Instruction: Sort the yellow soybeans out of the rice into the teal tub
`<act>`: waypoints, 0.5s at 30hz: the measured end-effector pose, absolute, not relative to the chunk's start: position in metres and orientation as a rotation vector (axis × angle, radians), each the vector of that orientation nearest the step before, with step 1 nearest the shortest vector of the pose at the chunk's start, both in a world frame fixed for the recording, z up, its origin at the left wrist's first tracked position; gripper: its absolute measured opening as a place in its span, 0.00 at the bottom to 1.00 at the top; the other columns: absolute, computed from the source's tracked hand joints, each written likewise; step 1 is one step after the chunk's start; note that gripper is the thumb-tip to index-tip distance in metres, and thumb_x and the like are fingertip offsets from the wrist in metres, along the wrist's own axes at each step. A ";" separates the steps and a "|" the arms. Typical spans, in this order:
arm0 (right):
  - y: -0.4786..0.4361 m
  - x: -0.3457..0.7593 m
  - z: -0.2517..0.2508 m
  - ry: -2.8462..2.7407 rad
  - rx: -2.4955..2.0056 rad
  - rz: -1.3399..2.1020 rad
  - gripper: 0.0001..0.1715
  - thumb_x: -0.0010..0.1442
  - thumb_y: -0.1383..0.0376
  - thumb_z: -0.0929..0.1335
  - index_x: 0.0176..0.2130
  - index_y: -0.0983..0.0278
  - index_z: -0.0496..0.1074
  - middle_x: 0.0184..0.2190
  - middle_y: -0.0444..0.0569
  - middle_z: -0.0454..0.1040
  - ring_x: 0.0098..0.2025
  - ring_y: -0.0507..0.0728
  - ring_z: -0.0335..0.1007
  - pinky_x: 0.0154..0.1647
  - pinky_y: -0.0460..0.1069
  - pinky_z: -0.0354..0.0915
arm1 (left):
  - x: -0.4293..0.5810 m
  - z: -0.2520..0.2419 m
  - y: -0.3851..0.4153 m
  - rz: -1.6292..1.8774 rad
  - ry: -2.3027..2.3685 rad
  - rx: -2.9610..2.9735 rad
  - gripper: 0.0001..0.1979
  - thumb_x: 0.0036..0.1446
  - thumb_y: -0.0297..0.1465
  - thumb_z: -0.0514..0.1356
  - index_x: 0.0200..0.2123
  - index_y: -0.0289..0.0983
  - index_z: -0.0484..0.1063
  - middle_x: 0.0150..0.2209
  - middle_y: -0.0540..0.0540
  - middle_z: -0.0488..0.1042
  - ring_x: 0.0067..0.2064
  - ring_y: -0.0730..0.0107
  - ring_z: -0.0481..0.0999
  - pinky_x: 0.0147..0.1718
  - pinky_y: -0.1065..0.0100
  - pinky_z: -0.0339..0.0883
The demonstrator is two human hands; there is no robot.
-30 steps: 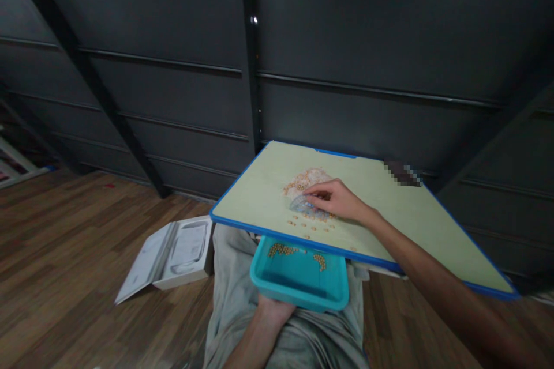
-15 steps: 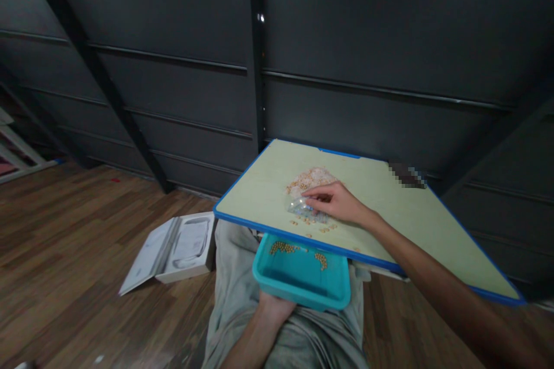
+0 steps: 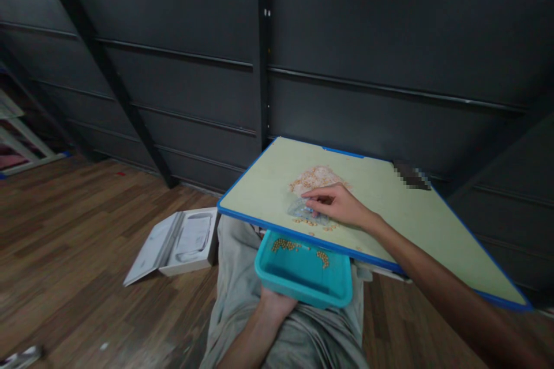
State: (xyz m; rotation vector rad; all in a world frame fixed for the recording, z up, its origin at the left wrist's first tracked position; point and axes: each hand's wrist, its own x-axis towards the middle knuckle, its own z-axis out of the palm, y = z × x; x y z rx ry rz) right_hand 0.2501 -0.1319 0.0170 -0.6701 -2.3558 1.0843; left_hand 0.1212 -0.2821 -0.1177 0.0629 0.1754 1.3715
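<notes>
A pale green board with a blue rim (image 3: 389,207) lies over my lap. On it sits a pile of small tan grains (image 3: 318,176), with loose yellow beads (image 3: 311,222) nearer the front edge. My right hand (image 3: 337,203) presses a small clear plastic scraper (image 3: 300,207) flat against the board among those beads. My left hand (image 3: 274,304) holds a turquoise tub (image 3: 303,285) from below, just under the board's front edge. Two small clusters of yellow beads lie inside the tub.
An open white box (image 3: 175,245) lies on the wooden floor (image 3: 78,230) to the left. A dark panelled wall (image 3: 346,40) with a slanted beam stands right behind the board. Grey trousers cover my legs below the tub.
My right hand and the scraper have slid slightly toward the board's front edge, and fewer loose beads show there. The tub stays under the edge. The camera view has shifted a little.
</notes>
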 end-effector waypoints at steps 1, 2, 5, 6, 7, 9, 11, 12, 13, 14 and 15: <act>-0.133 0.250 0.017 -2.362 -0.666 1.075 0.19 0.64 0.59 0.71 0.51 0.64 0.81 0.32 0.49 0.82 0.30 0.53 0.76 0.32 0.48 0.71 | 0.121 -0.118 -0.282 1.370 0.176 0.053 0.29 0.63 0.52 0.50 0.60 0.48 0.72 0.57 0.44 0.81 0.65 0.46 0.72 0.66 0.39 0.59; -0.133 0.250 0.016 -2.368 -0.660 1.065 0.19 0.63 0.59 0.71 0.51 0.64 0.81 0.32 0.49 0.82 0.30 0.53 0.76 0.31 0.48 0.70 | 0.121 -0.119 -0.283 1.371 0.174 0.045 0.29 0.63 0.52 0.50 0.59 0.47 0.73 0.55 0.44 0.82 0.65 0.46 0.72 0.66 0.39 0.58; -0.135 0.249 0.016 -2.394 -0.641 1.038 0.18 0.63 0.60 0.72 0.50 0.64 0.81 0.31 0.49 0.82 0.30 0.53 0.75 0.31 0.47 0.69 | 0.121 -0.124 -0.285 1.379 0.148 0.063 0.27 0.64 0.51 0.49 0.56 0.46 0.76 0.53 0.44 0.84 0.66 0.47 0.70 0.67 0.37 0.55; -0.136 0.249 0.016 -2.405 -0.634 1.024 0.18 0.63 0.59 0.72 0.50 0.64 0.81 0.31 0.49 0.82 0.29 0.52 0.75 0.30 0.47 0.69 | 0.121 -0.125 -0.285 1.381 0.133 0.079 0.27 0.64 0.50 0.48 0.56 0.46 0.77 0.53 0.44 0.84 0.66 0.47 0.70 0.68 0.37 0.54; -0.136 0.249 0.017 -2.416 -0.629 1.005 0.19 0.63 0.58 0.72 0.50 0.64 0.82 0.30 0.49 0.82 0.28 0.52 0.74 0.30 0.47 0.68 | 0.121 -0.126 -0.285 1.384 0.114 0.096 0.27 0.65 0.49 0.48 0.55 0.46 0.77 0.53 0.45 0.83 0.67 0.48 0.69 0.68 0.37 0.54; -0.138 0.248 0.017 -2.436 -0.620 0.972 0.19 0.62 0.57 0.72 0.49 0.65 0.82 0.27 0.48 0.80 0.26 0.52 0.73 0.28 0.46 0.67 | 0.121 -0.127 -0.285 1.389 0.074 0.124 0.27 0.66 0.48 0.46 0.53 0.46 0.78 0.54 0.46 0.83 0.67 0.49 0.69 0.69 0.39 0.52; -0.139 0.248 0.018 -2.451 -0.605 0.983 0.20 0.62 0.56 0.73 0.49 0.65 0.82 0.25 0.47 0.80 0.25 0.51 0.71 0.27 0.46 0.67 | 0.121 -0.128 -0.285 1.385 0.040 0.139 0.28 0.67 0.48 0.45 0.53 0.44 0.79 0.54 0.46 0.83 0.67 0.50 0.69 0.70 0.41 0.51; -0.140 0.248 0.018 -2.455 -0.596 1.006 0.20 0.62 0.56 0.73 0.49 0.65 0.82 0.25 0.47 0.80 0.25 0.51 0.72 0.27 0.46 0.67 | 0.121 -0.128 -0.284 1.380 0.025 0.139 0.28 0.67 0.48 0.45 0.53 0.42 0.79 0.53 0.44 0.83 0.66 0.50 0.70 0.70 0.41 0.49; -0.140 0.248 0.018 -2.456 -0.586 1.038 0.20 0.62 0.56 0.73 0.49 0.65 0.82 0.25 0.47 0.80 0.24 0.51 0.72 0.27 0.46 0.67 | 0.121 -0.129 -0.284 1.374 0.009 0.135 0.28 0.67 0.48 0.45 0.53 0.41 0.79 0.52 0.44 0.84 0.66 0.50 0.70 0.71 0.42 0.48; -0.141 0.248 0.018 -2.456 -0.575 1.070 0.20 0.62 0.56 0.73 0.49 0.65 0.81 0.25 0.48 0.81 0.24 0.51 0.73 0.27 0.46 0.67 | 0.121 -0.131 -0.283 1.376 -0.010 0.127 0.28 0.67 0.48 0.46 0.53 0.40 0.78 0.52 0.43 0.84 0.66 0.50 0.70 0.71 0.42 0.46; -0.142 0.248 0.019 -2.454 -0.563 1.094 0.20 0.62 0.56 0.73 0.50 0.65 0.81 0.25 0.48 0.81 0.24 0.51 0.73 0.26 0.46 0.67 | 0.120 -0.132 -0.282 1.380 -0.030 0.118 0.28 0.67 0.47 0.46 0.54 0.40 0.78 0.53 0.43 0.84 0.66 0.51 0.70 0.71 0.42 0.45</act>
